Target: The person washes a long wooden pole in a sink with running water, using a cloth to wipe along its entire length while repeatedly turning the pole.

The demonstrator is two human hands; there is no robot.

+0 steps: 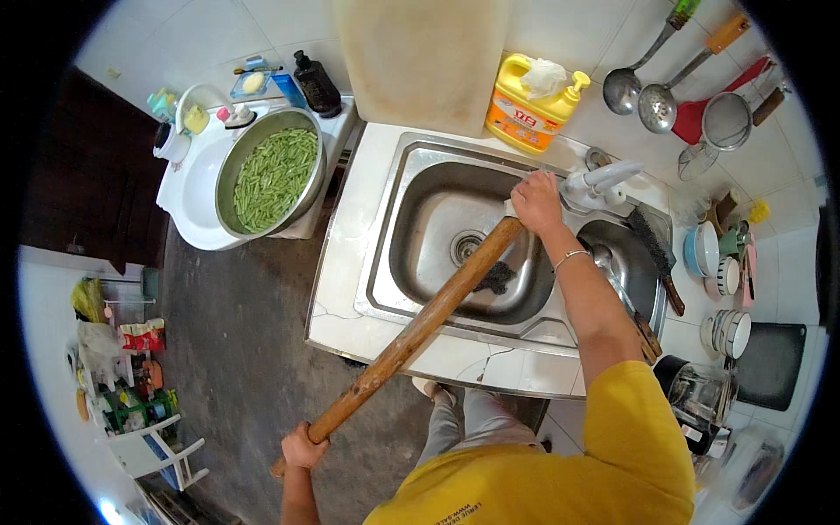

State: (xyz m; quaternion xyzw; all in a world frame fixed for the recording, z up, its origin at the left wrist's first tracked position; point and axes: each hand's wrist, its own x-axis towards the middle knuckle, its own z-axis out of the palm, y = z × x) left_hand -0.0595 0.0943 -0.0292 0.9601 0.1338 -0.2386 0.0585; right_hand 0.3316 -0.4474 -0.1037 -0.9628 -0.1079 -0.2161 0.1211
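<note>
A long, thick wooden pole (420, 325), like a large rolling pin, slants from the lower left up over the sink. My left hand (304, 446) is wrapped round it near its lower end. The upper end lies over the steel sink's large basin (429, 201). My right hand (535, 201) is closed beside that end, over what looks like the spout of the white tap (604, 179). Its fingertips are partly hidden. Beneath the pole, a dark scrubber-like clump (496, 278) sits in the basin, near the drain (466, 248).
A metal bowl of cut green beans (276, 179) stands on the white washbasin (194, 188) at left. Behind the sink is a yellow detergent jug (532, 105). A cleaver (654, 254) and ladle (604, 255) lie across the smaller basin. Bowls (728, 332) stand at right.
</note>
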